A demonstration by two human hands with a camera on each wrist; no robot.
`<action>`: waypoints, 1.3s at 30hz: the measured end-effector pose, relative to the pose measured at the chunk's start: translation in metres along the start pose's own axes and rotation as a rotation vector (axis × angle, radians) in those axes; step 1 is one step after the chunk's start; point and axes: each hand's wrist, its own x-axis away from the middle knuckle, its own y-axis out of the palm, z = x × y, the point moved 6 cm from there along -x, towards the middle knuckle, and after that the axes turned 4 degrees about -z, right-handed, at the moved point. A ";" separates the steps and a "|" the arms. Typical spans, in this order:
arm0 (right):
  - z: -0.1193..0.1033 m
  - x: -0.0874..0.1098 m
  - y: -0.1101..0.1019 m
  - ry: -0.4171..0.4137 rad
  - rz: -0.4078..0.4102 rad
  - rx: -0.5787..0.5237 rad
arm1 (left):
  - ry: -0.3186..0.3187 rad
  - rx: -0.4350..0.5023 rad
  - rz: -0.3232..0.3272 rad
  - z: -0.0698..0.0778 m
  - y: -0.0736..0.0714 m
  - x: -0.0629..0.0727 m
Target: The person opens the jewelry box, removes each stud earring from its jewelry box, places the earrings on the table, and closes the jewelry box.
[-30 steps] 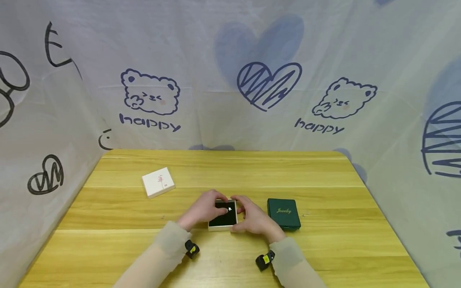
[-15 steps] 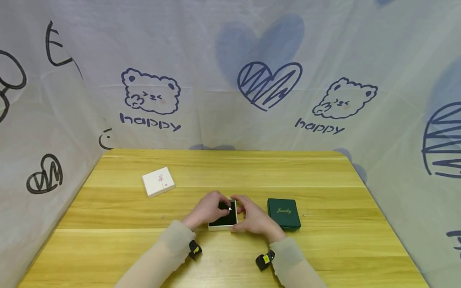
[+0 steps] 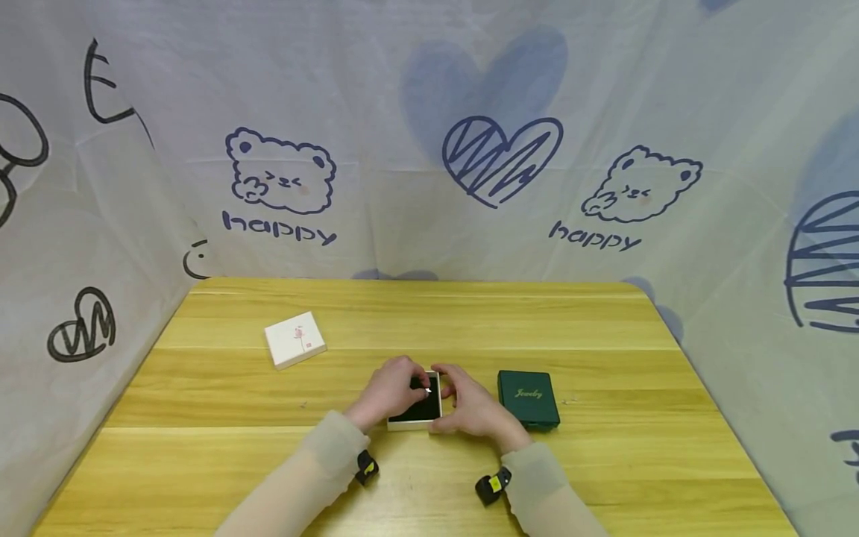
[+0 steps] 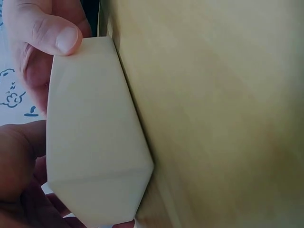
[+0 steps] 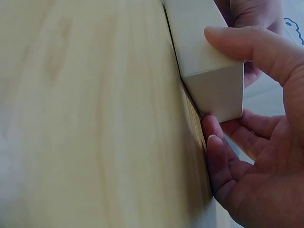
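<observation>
In the head view, a small white jewelry box point(image 3: 411, 426) with a black lining sits on the table before me. My right hand point(image 3: 472, 406) grips its right end; in the right wrist view the thumb lies on the near wall point(image 5: 199, 42), with fingers around the corner. My left hand point(image 3: 391, 386) reaches over the box from the left. Its thumb and forefinger pinch a tiny bright star-shaped piece of jewelry point(image 3: 428, 390) at the lining's right part. The left wrist view shows the box's white side point(image 4: 95, 114), but the star piece is hidden there.
A white lid-like box point(image 3: 295, 339) with a pink flower print lies at the back left of the wooden table point(image 3: 537, 321). Just right of my right hand is a dark green box point(image 3: 529, 399) lettered "Jewelry". Tiny clear bits lie beside it.
My left hand has moved slightly right, its thumb and forefinger closing on the star piece, which now looks tilted. The right hand and the box have stayed in place.
</observation>
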 end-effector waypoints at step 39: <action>0.000 0.000 0.000 -0.001 -0.004 -0.012 | 0.097 0.066 -0.043 0.000 -0.005 0.004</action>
